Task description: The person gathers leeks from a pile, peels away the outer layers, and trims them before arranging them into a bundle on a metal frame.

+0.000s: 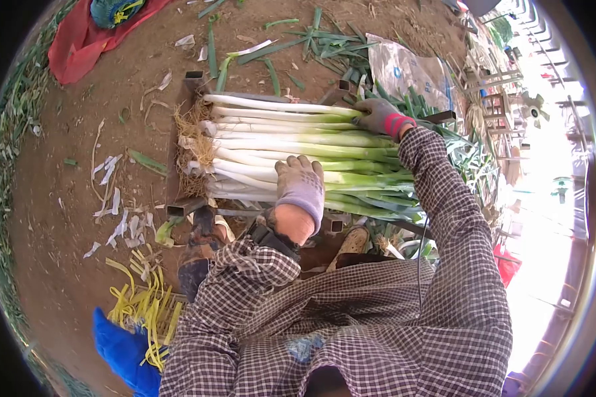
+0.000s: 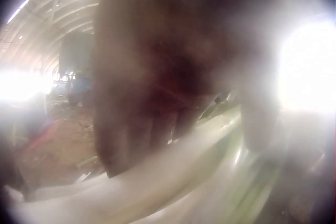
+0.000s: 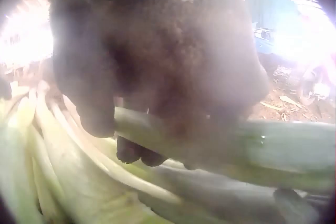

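From the head view, a broad row of leeks (image 1: 265,143) lies right under both hands, white shanks running leftward and green tops rightward. The left hand (image 1: 300,188), gloved, rests flat on the near part of the row, fingers extended, gripping nothing. Beyond it and to its right, the right hand (image 1: 381,119), in a pink-cuffed glove, is at the far edge, on the greener part. Shaggy roots (image 1: 195,142) bristle left of both hands, beside a metal frame (image 1: 195,81). Just past the right hand, a plastic sheet (image 1: 407,69); left of the left hand and nearer the body, yellow strips (image 1: 155,308) in a tangle!

Over to the left wrist, hazy: fingers reach down, thumb spread well apart, pale stalks directly below.

And the right wrist: fingers and thumb curl round one leek (image 3: 289,148), with more leeks beneath and beside the hand.
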Action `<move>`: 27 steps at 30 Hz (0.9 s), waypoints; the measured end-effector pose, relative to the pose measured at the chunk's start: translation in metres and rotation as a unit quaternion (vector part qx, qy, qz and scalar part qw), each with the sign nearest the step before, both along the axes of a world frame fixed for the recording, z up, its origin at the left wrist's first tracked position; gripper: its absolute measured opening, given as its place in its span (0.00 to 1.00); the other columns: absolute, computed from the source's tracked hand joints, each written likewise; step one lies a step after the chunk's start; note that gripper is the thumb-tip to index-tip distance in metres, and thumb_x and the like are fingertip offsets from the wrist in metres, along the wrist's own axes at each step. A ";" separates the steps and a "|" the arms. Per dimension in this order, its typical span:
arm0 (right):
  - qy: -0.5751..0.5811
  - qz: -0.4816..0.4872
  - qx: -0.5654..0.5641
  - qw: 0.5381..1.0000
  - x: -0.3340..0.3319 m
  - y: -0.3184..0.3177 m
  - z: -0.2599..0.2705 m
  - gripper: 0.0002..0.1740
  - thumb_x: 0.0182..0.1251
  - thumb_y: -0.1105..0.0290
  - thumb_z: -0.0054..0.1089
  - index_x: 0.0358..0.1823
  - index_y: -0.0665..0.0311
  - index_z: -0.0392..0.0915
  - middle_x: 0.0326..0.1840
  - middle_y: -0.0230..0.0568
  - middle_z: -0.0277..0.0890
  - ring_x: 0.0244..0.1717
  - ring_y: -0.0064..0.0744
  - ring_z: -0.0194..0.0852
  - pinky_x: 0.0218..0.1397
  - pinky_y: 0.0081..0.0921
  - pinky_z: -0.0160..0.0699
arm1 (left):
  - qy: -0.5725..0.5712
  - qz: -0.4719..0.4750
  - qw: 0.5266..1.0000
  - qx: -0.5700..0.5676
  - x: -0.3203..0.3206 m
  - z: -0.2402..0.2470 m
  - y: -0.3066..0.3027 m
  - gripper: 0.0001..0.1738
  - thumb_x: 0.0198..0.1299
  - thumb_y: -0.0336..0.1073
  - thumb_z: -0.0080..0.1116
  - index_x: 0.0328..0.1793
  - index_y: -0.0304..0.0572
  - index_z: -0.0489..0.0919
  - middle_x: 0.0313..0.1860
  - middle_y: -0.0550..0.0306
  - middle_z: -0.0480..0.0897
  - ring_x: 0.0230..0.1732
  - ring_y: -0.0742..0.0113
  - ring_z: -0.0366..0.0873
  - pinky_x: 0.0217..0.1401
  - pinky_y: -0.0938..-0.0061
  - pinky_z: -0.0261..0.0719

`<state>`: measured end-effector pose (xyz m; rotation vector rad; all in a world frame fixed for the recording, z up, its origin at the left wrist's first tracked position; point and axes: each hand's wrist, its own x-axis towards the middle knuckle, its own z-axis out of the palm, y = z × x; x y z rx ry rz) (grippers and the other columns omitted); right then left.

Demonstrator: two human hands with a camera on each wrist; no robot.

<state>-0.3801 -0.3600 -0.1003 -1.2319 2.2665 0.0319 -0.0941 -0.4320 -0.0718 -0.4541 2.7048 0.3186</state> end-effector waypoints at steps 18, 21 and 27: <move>0.198 0.166 0.213 0.942 0.020 -0.058 -0.053 0.27 0.60 0.51 0.63 0.61 0.47 0.78 0.58 0.38 0.79 0.60 0.43 0.76 0.60 0.38 0.78 | -0.004 -0.012 1.000 -0.004 0.003 0.004 -0.005 0.23 0.60 0.39 0.54 0.62 0.45 0.72 0.53 0.52 0.77 0.57 0.57 0.73 0.56 0.60 0.70; 0.193 0.107 0.103 0.970 0.027 -0.044 -0.009 0.25 0.61 0.48 0.61 0.56 0.51 0.80 0.54 0.43 0.81 0.57 0.45 0.78 0.58 0.38 0.77 | -0.002 -0.007 1.000 0.011 0.005 0.004 -0.007 0.29 0.57 0.44 0.61 0.64 0.45 0.72 0.55 0.51 0.77 0.59 0.56 0.73 0.58 0.59 0.70; 0.029 0.087 0.143 0.985 0.047 0.005 0.042 0.24 0.64 0.49 0.57 0.55 0.55 0.81 0.52 0.45 0.82 0.54 0.43 0.80 0.58 0.36 0.75 | -0.010 -0.015 1.000 0.005 0.006 0.008 -0.007 0.33 0.53 0.49 0.67 0.64 0.45 0.71 0.56 0.51 0.76 0.59 0.56 0.74 0.59 0.58 0.71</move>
